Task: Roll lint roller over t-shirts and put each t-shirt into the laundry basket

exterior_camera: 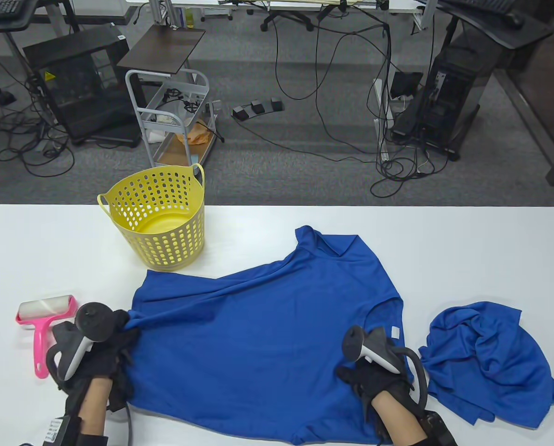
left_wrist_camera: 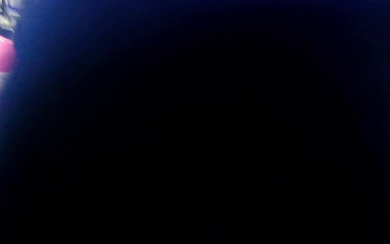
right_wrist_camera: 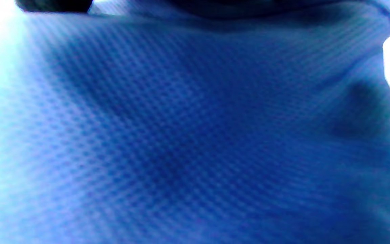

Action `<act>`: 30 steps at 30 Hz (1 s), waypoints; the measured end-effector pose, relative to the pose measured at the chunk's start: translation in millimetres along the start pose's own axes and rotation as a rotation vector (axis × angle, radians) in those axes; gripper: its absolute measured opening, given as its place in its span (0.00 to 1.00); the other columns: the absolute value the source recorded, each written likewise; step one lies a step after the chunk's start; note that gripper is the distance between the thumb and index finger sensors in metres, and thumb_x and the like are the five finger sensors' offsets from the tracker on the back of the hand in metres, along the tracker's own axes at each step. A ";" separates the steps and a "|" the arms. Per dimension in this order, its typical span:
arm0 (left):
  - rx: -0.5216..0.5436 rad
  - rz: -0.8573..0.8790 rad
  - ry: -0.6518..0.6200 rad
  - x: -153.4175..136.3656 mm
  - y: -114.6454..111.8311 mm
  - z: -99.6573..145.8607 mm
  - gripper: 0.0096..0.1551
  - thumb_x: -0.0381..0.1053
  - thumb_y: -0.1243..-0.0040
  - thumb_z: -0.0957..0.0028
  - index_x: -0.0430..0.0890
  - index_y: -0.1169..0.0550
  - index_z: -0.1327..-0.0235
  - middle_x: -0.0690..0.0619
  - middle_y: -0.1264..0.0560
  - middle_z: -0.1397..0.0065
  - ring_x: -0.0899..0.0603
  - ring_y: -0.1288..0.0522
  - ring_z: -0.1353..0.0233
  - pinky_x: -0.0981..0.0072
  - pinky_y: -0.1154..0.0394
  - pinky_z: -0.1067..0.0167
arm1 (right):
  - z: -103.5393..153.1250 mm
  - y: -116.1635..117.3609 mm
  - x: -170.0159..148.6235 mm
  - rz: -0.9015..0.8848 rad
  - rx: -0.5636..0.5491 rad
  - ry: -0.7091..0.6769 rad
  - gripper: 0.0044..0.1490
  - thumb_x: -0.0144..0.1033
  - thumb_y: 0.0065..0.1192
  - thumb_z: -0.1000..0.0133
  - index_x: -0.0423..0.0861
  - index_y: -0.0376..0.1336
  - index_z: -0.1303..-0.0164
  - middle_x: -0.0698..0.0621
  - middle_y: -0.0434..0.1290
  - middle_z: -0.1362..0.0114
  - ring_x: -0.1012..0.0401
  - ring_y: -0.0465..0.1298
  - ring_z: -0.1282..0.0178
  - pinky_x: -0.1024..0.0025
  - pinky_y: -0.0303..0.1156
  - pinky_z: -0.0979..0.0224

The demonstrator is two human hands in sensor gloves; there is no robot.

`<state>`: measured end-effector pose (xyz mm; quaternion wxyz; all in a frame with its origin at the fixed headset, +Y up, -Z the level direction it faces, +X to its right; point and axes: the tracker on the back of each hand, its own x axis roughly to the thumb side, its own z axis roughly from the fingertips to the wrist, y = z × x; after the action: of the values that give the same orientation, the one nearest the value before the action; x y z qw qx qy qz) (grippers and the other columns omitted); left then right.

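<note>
Left hand (exterior_camera: 101, 346), black-gloved under a grey tracker, bunched on the left edge of a spread royal-blue mesh t-shirt (exterior_camera: 263, 334), cloth gathered into a tight pull where the fingers close on it, taut folds fanning out from there toward the far sleeve. Right hand (exterior_camera: 374, 377), likewise gloved and tracked, lying on the same shirt beside the collar and its small white tag; fingers hidden beneath the tracker, so grip impossible to judge, whether flat or pinching. Right wrist view filled with blue mesh weave (right_wrist_camera: 195, 135) at close range; left wrist view almost wholly dark, only a pink blur at its left edge. Just left of the left hand, flat on the white bench (exterior_camera: 467, 241), a pink-handled lint roller with a white sticky drum (exterior_camera: 42, 325), untouched. Beyond the shirt's far left corner, upright on the bench, a yellow perforated plastic laundry basket (exterior_camera: 158, 216), its base just beside the shirt's hem. Right of the spread shirt, near the right hand but apart from it, a second blue t-shirt crumpled in a heap (exterior_camera: 488, 362).
</note>
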<state>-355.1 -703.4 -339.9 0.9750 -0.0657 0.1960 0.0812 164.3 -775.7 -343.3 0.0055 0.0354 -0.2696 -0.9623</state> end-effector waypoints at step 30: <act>-0.379 -0.156 0.066 78.8 -48.2 -95.9 0.43 0.67 0.52 0.46 0.65 0.54 0.22 0.60 0.56 0.15 0.44 0.54 0.14 0.41 0.48 0.21 | -1.2 2.3 -6.9 -0.022 0.027 -0.008 0.53 0.63 0.39 0.48 0.50 0.27 0.24 0.42 0.27 0.16 0.39 0.34 0.19 0.35 0.40 0.22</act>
<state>-310.2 -755.4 -454.0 0.9416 -0.2655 0.2033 0.0388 171.3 -778.1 -342.6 -0.0068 0.0348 -0.2822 -0.9587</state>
